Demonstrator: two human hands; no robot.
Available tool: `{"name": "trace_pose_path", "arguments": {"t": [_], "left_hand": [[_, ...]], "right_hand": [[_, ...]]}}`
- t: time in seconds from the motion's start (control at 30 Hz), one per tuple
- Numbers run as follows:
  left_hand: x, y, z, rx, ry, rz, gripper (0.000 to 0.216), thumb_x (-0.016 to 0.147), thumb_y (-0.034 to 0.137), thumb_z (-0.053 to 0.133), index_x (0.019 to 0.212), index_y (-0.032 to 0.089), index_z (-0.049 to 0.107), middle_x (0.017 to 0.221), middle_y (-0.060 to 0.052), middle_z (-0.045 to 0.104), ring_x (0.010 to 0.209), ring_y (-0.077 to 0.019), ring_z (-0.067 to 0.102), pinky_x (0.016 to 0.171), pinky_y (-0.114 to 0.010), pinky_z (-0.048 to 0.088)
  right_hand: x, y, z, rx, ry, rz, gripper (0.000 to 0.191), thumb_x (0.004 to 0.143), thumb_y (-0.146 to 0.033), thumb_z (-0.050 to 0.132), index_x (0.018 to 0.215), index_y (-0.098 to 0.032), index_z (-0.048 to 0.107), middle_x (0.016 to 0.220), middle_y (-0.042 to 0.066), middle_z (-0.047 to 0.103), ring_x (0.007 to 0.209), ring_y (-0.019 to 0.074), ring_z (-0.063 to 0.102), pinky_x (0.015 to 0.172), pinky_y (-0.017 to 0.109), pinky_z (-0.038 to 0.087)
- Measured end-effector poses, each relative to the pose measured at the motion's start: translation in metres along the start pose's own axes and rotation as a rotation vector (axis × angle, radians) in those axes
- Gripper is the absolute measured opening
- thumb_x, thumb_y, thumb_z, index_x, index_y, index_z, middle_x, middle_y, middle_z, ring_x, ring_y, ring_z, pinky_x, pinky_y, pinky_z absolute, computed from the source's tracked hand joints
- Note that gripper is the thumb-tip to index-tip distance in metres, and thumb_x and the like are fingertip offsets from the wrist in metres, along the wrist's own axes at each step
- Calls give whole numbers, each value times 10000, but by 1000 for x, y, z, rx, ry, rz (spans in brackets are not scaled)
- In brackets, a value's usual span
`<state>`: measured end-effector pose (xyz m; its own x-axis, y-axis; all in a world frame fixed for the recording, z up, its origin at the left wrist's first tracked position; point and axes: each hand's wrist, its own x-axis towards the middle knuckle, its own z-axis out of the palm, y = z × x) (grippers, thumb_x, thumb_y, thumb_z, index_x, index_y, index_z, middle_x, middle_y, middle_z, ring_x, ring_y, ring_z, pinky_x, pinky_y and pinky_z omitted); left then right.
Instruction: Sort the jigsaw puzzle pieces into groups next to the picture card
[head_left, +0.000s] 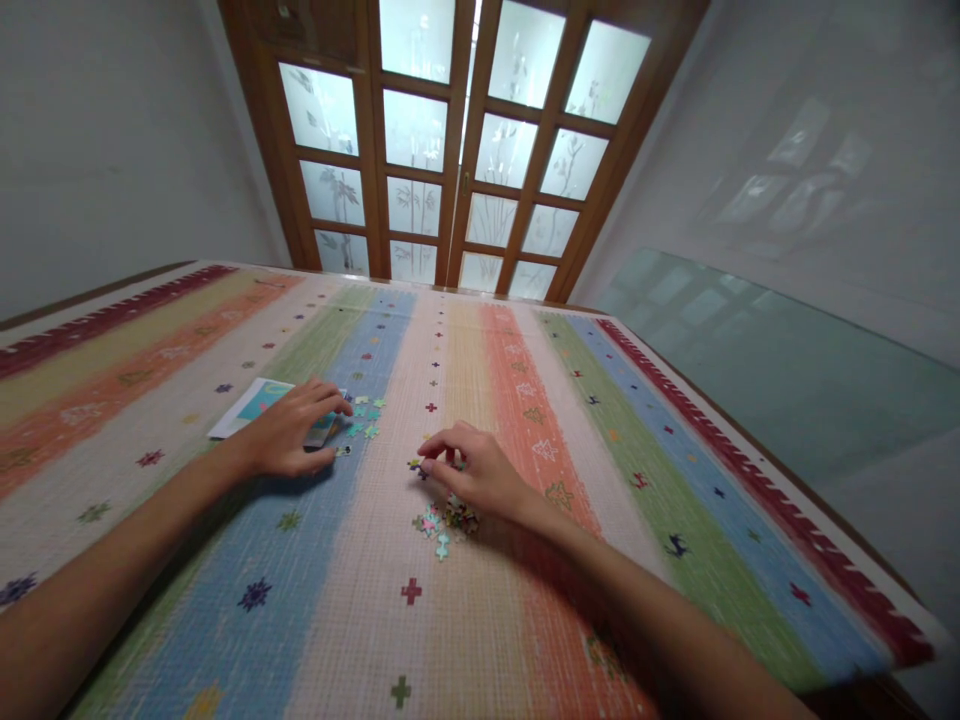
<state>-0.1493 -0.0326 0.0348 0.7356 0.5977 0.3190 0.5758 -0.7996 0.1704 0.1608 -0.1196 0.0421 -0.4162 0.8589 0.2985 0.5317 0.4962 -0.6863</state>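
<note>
My left hand [296, 428] is spread over a printed picture card [255, 402], covering much of it. Its fingertips reach toward a loose group of teal puzzle pieces [365, 415]. By the thumb tip lies a small, dark and light puzzle piece [343, 450]; whether they touch I cannot tell. Thumb and forefinger of my right hand [474, 468] pinch another puzzle piece [417, 466], dark with some yellow, low over the cloth. Just below that hand sits a small pile of mixed puzzle pieces [459, 514], with pink and teal pieces [431, 523] at its left side.
A striped, patterned tablecloth [382, 560] covers the table under both hands. Beyond the far edge stand wooden doors with frosted panes [416, 130]. A pale green glass-like panel [750, 320] leans along the right wall.
</note>
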Motion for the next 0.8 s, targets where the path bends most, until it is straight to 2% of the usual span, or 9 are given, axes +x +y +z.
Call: {"name": "trace_pose_path", "arguments": {"t": [0.1, 0.27, 0.4, 0.53, 0.67, 0.8], "left_hand": [[-4, -4, 7, 63, -20, 0, 460, 744, 411, 586, 1146, 188, 581, 1107, -124, 641, 1014, -337, 580, 949, -495, 458], [-5, -2, 17, 85, 18, 48, 495, 768, 390, 521, 1211, 170, 524, 1152, -142, 626, 1048, -341, 573, 974, -502, 451], [-5, 5, 22, 77, 29, 76, 552, 771, 349, 510, 1287, 159, 471, 1218, -160, 612, 1142, -359, 558, 1034, -525, 429], [-4, 10, 25, 86, 46, 95, 575, 757, 334, 519, 1300, 155, 462, 1229, -166, 610, 1137, -367, 559, 1040, -550, 428], [-2, 18, 24, 84, 69, 97, 490, 783, 322, 525, 1246, 162, 515, 1175, -162, 630, 1092, -360, 563, 998, -540, 456], [1, 26, 24, 62, 96, 94, 360, 831, 317, 530, 1154, 165, 574, 1110, -155, 641, 1040, -344, 578, 955, -518, 471]], "right_hand": [[28, -2, 14, -47, -80, 11, 113, 849, -94, 731, 915, -186, 719, 855, 19, 734, 738, 136, 605, 720, 273, 462], [62, 0, 37, -122, -151, 13, 84, 845, -106, 739, 857, -175, 693, 834, 23, 730, 728, 136, 607, 728, 276, 454], [70, -1, 49, -203, -170, -18, 89, 857, -129, 742, 885, -190, 683, 850, 34, 723, 799, 172, 614, 757, 305, 454], [71, -3, 56, -289, -161, -43, 50, 873, -147, 721, 887, -179, 685, 885, 66, 722, 885, 211, 613, 816, 343, 452], [68, 0, 51, -297, -125, -67, 50, 902, -132, 654, 905, -168, 689, 911, 78, 717, 900, 209, 605, 836, 341, 443], [58, 13, 24, -264, -82, -45, 81, 888, -104, 636, 880, -166, 688, 876, 56, 703, 836, 179, 595, 807, 317, 442]]}}
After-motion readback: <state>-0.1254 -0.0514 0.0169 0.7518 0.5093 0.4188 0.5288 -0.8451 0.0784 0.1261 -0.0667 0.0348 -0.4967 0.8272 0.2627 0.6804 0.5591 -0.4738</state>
